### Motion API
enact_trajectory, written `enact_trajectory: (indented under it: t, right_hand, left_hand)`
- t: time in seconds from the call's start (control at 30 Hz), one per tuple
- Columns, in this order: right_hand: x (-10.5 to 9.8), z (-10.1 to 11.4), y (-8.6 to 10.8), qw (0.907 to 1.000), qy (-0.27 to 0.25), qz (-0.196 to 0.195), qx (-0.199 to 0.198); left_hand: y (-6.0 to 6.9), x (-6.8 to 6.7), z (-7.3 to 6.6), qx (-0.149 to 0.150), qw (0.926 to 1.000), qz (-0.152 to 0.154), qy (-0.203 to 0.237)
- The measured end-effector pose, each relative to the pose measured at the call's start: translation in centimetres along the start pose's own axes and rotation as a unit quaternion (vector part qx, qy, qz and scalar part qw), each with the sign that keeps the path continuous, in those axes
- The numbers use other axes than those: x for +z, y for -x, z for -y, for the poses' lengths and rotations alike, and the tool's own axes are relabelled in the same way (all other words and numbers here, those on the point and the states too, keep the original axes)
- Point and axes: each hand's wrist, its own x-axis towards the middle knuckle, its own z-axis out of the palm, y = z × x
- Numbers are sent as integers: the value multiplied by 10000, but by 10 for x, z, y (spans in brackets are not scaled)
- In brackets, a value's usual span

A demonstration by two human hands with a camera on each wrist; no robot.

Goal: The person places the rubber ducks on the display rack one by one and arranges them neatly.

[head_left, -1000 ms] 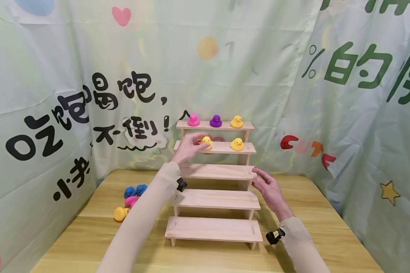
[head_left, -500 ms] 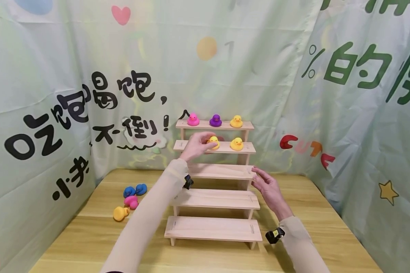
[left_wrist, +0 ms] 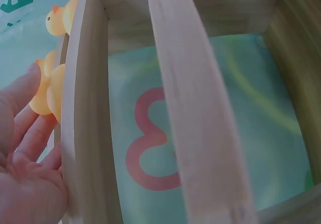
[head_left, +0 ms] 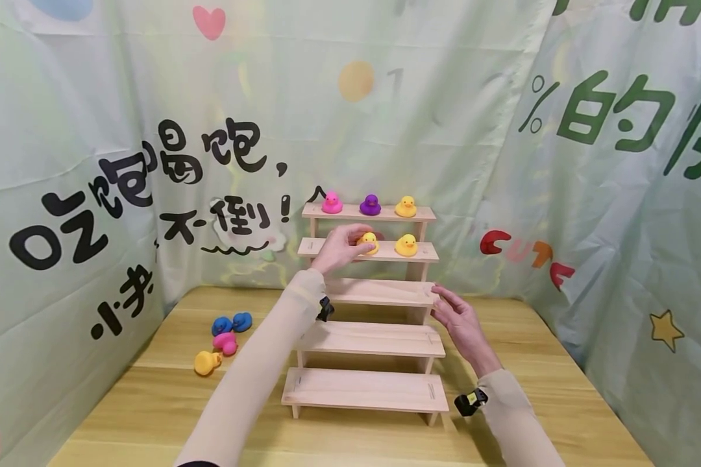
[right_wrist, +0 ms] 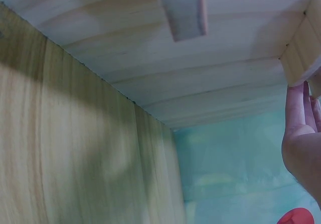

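Facing frontward, yellow duck (head_left: 370, 240) in left hand (head_left: 340, 249)

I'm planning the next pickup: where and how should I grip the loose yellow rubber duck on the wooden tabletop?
Probably pinch the yellow rubber duck by its round body, coming from above and the near left: it's the bulkiest part, the smaller head points right, and a pink rubber duck lies close behind, leaving more finger room in front.

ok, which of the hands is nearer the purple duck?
Left. The left hand is one shelf below the purple duck, slightly to its left, pinching a yellow duck; the right hand is lower, at the right end of the middle shelf.
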Motion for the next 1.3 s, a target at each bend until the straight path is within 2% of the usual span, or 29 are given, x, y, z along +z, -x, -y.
enact_trajectory:
  t: [0.43, 0.63, 0.93, 1.3]
  right_hand:
    - [-1, 0, 0, 9999, -106, 3, -80]
    - [-1, 1, 0, 10000, -1, -83, 39]
    - [1, 0, 1, 9999, -15, -68, 91]
    - [-2, -1, 1, 10000, -21, -61, 52]
  left_hand:
    - [1, 7, -4, -44, 9997, -154, -163]
    - [0, 7, -3, 15, 9994, -180, -300]
    - [1, 6, -1, 75, 9989, -186, -424]
    - [1, 7, -2, 159, 9992, -117, -350]
